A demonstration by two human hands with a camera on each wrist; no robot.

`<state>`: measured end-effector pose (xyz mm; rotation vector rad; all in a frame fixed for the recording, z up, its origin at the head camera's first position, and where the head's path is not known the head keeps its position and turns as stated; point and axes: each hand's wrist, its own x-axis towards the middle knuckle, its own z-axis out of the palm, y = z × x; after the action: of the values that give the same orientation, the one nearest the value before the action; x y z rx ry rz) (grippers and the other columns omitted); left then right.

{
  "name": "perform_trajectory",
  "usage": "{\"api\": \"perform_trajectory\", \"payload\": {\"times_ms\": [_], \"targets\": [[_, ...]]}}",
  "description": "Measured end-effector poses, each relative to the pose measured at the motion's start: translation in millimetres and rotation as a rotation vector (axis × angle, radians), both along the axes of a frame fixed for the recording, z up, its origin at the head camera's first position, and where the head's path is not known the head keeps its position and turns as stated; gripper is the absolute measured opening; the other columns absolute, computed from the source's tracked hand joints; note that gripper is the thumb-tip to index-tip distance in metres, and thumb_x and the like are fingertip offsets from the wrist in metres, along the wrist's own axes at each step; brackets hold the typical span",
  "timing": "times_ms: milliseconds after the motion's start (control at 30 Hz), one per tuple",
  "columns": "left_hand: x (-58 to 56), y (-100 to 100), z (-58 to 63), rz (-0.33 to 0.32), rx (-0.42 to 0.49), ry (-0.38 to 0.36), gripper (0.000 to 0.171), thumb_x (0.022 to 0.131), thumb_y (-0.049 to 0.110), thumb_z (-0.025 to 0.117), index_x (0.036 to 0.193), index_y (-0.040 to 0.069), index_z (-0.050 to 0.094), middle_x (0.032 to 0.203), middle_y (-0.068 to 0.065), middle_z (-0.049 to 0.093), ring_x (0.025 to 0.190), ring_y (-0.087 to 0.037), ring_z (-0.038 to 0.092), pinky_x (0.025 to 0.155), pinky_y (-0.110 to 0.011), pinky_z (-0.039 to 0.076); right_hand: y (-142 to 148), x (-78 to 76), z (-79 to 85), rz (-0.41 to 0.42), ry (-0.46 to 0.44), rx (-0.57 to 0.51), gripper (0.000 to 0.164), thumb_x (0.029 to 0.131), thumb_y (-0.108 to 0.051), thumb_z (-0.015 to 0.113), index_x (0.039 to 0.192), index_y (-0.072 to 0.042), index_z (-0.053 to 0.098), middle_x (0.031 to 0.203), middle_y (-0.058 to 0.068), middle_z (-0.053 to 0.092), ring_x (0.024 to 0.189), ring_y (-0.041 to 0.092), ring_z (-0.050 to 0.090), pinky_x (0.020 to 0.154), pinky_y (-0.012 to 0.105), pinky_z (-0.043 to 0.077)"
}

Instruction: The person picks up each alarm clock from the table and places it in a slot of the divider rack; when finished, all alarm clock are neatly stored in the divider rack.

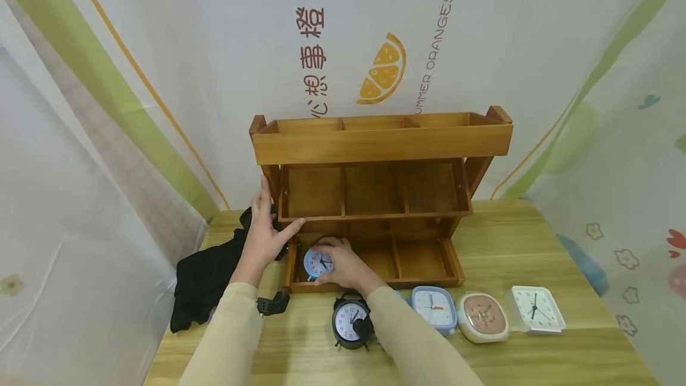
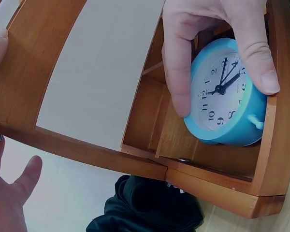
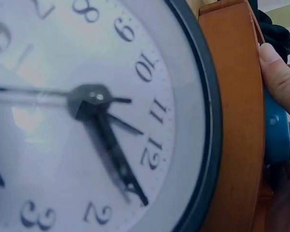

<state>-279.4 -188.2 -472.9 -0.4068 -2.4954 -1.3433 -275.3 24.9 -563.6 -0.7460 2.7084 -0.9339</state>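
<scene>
My right hand grips a round light-blue alarm clock in the bottom tier's left compartment. In the left wrist view, thumb and fingers lie on opposite sides of this blue clock, its face turned up. My left hand is at the left side of the wooden tiered rack, fingers extended, thumb near the middle tray's front edge. Below my right hand stands a round black alarm clock, partly covered by a dark knob-like object; the clock's face fills much of the right wrist view.
Right of my sleeve, a blue square clock, a cream clock with a brown face and a white square clock stand in a row. Black cloth lies left of the rack. A printed curtain hangs behind.
</scene>
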Motion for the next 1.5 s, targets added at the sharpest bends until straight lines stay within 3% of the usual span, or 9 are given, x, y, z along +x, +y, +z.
{"api": "perform_trajectory", "payload": {"times_ms": [267, 467, 600, 800, 1000, 1133, 1300, 1500], "targets": [[1.1, 0.9, -0.3, 0.005, -0.016, -0.008, 0.123, 0.093, 0.030, 0.082, 0.166, 0.038, -0.016, 0.170, -0.019, 0.006, 0.152, -0.046, 0.025, 0.113, -0.065, 0.039, 3.5, 7.0, 1.1, -0.003, -0.030, 0.035, 0.067, 0.082, -0.043, 0.090, 0.141, -0.020, 0.068, 0.164, 0.003, 0.040, 0.150, 0.036, 0.032, 0.117, 0.050, 0.040], [0.7, 0.6, 0.5, 0.011, -0.018, -0.026, 0.122, 0.094, 0.030, 0.081, 0.165, 0.041, -0.017, 0.170, -0.019, 0.005, 0.151, -0.045, 0.026, 0.114, -0.064, 0.038, 12.7, 14.2, -0.7, 0.025, 0.013, -0.099, 0.086, 0.081, -0.048, 0.090, 0.153, -0.020, 0.055, 0.165, 0.006, 0.036, 0.151, 0.037, 0.028, 0.116, 0.061, 0.037], [0.5, -0.3, 2.3, 0.021, -0.029, -0.033, 0.123, 0.094, 0.029, 0.082, 0.164, 0.042, -0.018, 0.170, -0.019, 0.005, 0.150, -0.045, 0.028, 0.113, -0.062, 0.041, 22.2, 26.8, 3.8, 0.041, 0.064, -0.117, 0.100, 0.079, -0.052, 0.090, 0.161, -0.022, 0.043, 0.164, 0.008, 0.037, 0.148, 0.038, 0.030, 0.115, 0.069, 0.027], [-0.7, -1.0, 5.6, 0.021, -0.022, -0.005, 0.122, 0.093, 0.028, 0.082, 0.165, 0.041, -0.015, 0.170, -0.018, 0.005, 0.149, -0.047, 0.029, 0.110, -0.063, 0.043, 33.1, 57.0, 8.5, 0.029, 0.182, -0.017, 0.106, 0.073, -0.060, 0.090, 0.160, -0.022, 0.042, 0.157, 0.008, 0.043, 0.138, 0.037, 0.042, 0.107, 0.071, 0.026], [3.4, 0.3, 2.6, 0.015, -0.015, -0.027, 0.121, 0.094, 0.029, 0.081, 0.166, 0.039, -0.015, 0.169, -0.019, 0.007, 0.150, -0.047, 0.028, 0.113, -0.064, 0.040, 46.2, 95.4, -1.6, 0.012, 0.241, 0.110, 0.100, 0.072, -0.070, 0.086, 0.155, -0.027, 0.049, 0.149, 0.002, 0.049, 0.130, 0.029, 0.050, 0.101, 0.065, 0.033], [4.5, -1.1, 1.4, 0.017, -0.017, -0.047, 0.120, 0.095, 0.031, 0.080, 0.165, 0.042, -0.017, 0.169, -0.019, 0.006, 0.148, -0.048, 0.029, 0.111, -0.064, 0.042, 53.6, 112.9, -8.9, 0.003, 0.261, 0.160, 0.095, 0.071, -0.070, 0.086, 0.150, -0.030, 0.054, 0.145, -0.001, 0.052, 0.128, 0.026, 0.050, 0.100, 0.064, 0.036], [4.6, -3.2, 1.5, 0.024, -0.018, -0.049, 0.120, 0.095, 0.030, 0.080, 0.164, 0.044, -0.017, 0.169, -0.019, 0.006, 0.148, -0.047, 0.029, 0.110, -0.064, 0.042, 57.6, 122.3, -18.3, 0.010, 0.303, 0.201, 0.087, 0.071, -0.067, 0.087, 0.145, -0.031, 0.058, 0.138, -0.004, 0.056, 0.121, 0.023, 0.054, 0.094, 0.059, 0.039], [4.7, -1.2, 2.0, 0.010, -0.012, -0.042, 0.120, 0.095, 0.031, 0.080, 0.164, 0.044, -0.017, 0.168, -0.019, 0.007, 0.148, -0.047, 0.029, 0.110, -0.066, 0.042, 59.0, 122.7, -25.3, 0.002, 0.329, 0.230, 0.081, 0.071, -0.061, 0.088, 0.143, -0.034, 0.059, 0.134, -0.007, 0.058, 0.117, 0.020, 0.055, 0.092, 0.056, 0.041]]}}
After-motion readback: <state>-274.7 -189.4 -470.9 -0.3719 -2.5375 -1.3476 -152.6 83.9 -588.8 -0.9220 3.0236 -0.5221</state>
